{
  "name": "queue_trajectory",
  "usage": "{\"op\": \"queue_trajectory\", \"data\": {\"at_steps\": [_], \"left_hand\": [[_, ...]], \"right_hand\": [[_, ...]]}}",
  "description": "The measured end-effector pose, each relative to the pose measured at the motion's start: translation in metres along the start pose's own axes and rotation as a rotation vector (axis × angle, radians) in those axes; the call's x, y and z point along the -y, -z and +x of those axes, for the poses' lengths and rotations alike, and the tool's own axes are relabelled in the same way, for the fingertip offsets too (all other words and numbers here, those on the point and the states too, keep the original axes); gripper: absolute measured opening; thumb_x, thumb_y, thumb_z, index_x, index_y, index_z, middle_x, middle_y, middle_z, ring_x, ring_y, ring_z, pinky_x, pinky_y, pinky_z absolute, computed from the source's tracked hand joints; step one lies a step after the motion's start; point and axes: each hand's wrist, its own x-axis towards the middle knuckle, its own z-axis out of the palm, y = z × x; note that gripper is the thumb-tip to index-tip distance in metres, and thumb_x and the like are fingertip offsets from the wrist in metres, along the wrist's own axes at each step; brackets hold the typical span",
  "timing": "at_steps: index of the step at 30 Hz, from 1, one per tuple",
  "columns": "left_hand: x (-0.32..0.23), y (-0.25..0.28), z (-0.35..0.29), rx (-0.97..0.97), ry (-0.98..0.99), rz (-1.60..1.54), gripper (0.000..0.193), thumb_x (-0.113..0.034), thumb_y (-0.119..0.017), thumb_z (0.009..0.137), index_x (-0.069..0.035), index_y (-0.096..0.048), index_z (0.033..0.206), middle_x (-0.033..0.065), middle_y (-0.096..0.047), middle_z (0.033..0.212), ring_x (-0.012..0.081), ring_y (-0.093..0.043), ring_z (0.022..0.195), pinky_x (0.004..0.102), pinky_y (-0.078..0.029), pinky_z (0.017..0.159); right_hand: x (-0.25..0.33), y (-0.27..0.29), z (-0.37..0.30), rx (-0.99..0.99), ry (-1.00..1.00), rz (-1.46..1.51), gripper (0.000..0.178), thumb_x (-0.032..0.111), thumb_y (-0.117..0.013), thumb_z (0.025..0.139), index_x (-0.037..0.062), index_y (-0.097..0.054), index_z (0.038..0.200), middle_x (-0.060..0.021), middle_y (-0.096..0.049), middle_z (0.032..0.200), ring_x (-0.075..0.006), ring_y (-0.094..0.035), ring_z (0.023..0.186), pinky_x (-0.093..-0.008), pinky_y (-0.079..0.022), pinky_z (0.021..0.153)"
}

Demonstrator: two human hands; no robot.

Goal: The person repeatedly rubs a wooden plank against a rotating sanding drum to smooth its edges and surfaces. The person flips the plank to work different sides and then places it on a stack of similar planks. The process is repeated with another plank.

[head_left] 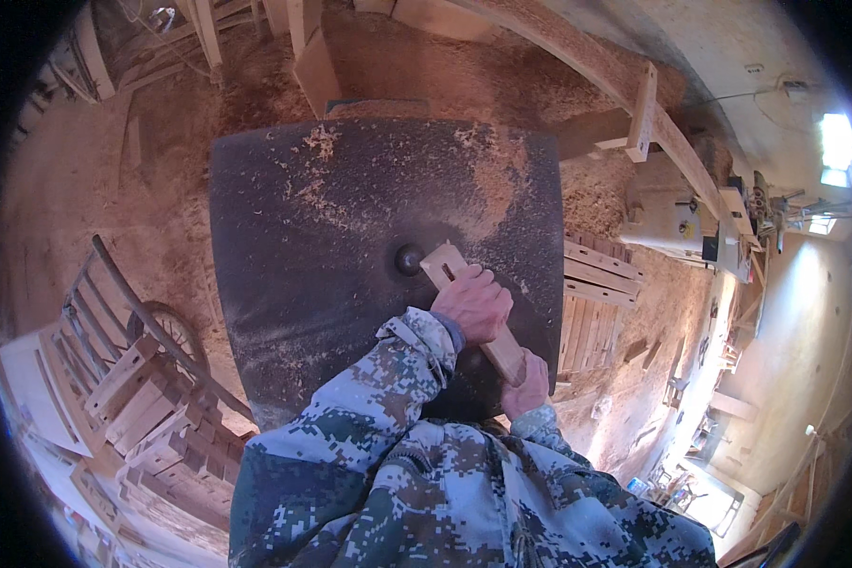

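Note:
My left hand (475,303) is closed over the middle of a short wooden bar (507,358), which has a slot near its far end. My right hand (527,388) grips the near end of the same bar, close to my body. The bar lies slantwise above a dark, dusty tabletop (303,256). Its far end is close beside a round dark spindle (408,259) in the middle of the table; whether they touch I cannot tell. Both my forearms are in camouflage sleeves, and my fingers hide part of the bar.
Wood shavings (497,170) lie over the tabletop's far part. To its right is a stack of slotted timber pieces (596,270). At left stand a handcart (128,308) and piled wooden blocks (170,426). A long beam (577,57) crosses the far right.

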Motion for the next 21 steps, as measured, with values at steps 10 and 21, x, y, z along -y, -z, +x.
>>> {"op": "queue_trajectory", "data": {"at_steps": [10, 21], "left_hand": [[0.002, 0.006, -0.005, -0.066, -0.001, 0.0, 0.013, -0.022, -0.071, 0.087, -0.016, -0.065, 0.078, 0.0029, -0.063, 0.076, 0.0235, -0.061, 0.087, 0.0396, -0.046, 0.087], [0.001, 0.01, -0.013, -0.098, 0.035, -0.019, 0.016, -0.021, -0.071, 0.087, -0.015, -0.062, 0.075, 0.003, -0.061, 0.071, 0.0242, -0.06, 0.081, 0.0399, -0.047, 0.082]], "right_hand": [[0.01, -0.005, -0.002, -0.013, 0.01, 0.037, 0.065, 0.004, -0.078, 0.07, 0.0039, -0.061, 0.133, -0.0199, -0.067, 0.123, -0.044, -0.06, 0.116, -0.0511, -0.047, 0.106], [0.015, -0.001, -0.001, 0.014, 0.053, 0.038, 0.061, 0.002, -0.074, 0.07, 0.0011, -0.061, 0.13, -0.0215, -0.067, 0.12, -0.0445, -0.061, 0.113, -0.0507, -0.048, 0.103]]}}
